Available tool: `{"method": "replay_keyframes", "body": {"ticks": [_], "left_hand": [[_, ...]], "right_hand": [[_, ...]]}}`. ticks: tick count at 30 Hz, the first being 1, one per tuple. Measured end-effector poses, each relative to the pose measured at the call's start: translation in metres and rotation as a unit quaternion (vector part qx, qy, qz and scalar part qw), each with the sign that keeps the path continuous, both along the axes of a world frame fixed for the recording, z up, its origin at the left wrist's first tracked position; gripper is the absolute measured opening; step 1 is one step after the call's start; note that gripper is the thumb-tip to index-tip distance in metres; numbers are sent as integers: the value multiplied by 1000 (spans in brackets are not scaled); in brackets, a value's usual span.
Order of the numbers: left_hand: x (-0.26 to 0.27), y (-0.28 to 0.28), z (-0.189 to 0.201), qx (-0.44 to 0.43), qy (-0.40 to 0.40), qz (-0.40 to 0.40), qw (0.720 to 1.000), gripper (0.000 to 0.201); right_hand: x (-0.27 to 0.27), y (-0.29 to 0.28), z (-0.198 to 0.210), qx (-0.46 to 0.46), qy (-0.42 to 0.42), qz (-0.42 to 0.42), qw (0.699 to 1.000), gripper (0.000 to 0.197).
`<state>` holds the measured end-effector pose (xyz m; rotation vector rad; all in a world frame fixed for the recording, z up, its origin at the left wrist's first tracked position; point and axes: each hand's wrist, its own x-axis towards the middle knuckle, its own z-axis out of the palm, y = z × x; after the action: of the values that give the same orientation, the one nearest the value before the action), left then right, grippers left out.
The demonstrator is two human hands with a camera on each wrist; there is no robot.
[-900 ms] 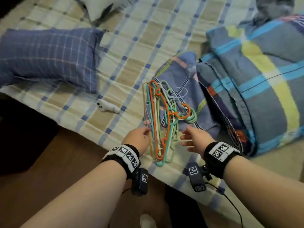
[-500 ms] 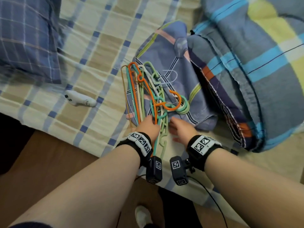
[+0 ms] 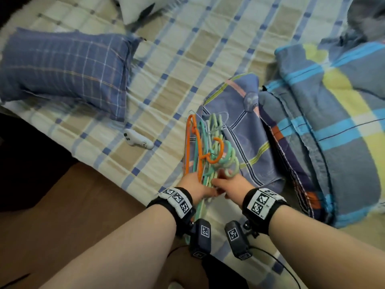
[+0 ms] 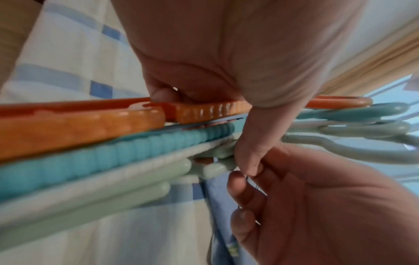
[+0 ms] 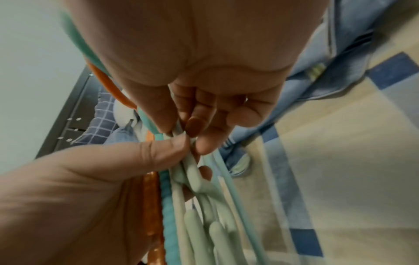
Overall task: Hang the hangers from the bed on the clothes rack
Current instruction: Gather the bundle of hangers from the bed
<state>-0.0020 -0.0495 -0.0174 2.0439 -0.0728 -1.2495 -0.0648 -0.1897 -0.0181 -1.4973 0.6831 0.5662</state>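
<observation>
A bundle of plastic hangers (image 3: 199, 142) in orange, teal and pale green lies at the near edge of the bed, hooks pointing right. My left hand (image 3: 194, 185) grips the bundle's near end, its thumb (image 4: 249, 143) laid across the orange and teal hangers (image 4: 90, 129). My right hand (image 3: 231, 185) sits right beside it. Its fingers (image 5: 192, 129) pinch the pale green hangers (image 5: 197, 224), touching the left thumb (image 5: 147, 154). No clothes rack is in view.
The hangers partly lie on a blue patterned cloth (image 3: 250, 147). A folded striped quilt (image 3: 333, 122) is to the right, a blue checked pillow (image 3: 66, 67) at the back left, a small white remote (image 3: 138, 139) left of the hangers. Wooden floor (image 3: 83, 205) borders the bed's near edge.
Both hands have moved from beside the spread hangers onto their near end and taken hold. The bundle is now gathered narrower than before.
</observation>
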Motion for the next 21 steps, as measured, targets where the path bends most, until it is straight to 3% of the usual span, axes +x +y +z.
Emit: {"method": "replay_keyframes", "body": {"ticks": [6, 11, 17, 21], "left_hand": [[8, 54, 76, -26, -47, 56, 997, 32], [-2, 127, 135, -47, -107, 146, 982, 34], [-35, 231, 199, -16, -190, 278, 941, 34], [-73, 307, 226, -18, -223, 403, 887, 35]], "right_hand": [[25, 38, 65, -20, -74, 119, 990, 9], [50, 97, 125, -23, -159, 207, 965, 23], [72, 205, 185, -16, -242, 345, 907, 21], [70, 298, 217, -4, -264, 418, 869, 37]]}}
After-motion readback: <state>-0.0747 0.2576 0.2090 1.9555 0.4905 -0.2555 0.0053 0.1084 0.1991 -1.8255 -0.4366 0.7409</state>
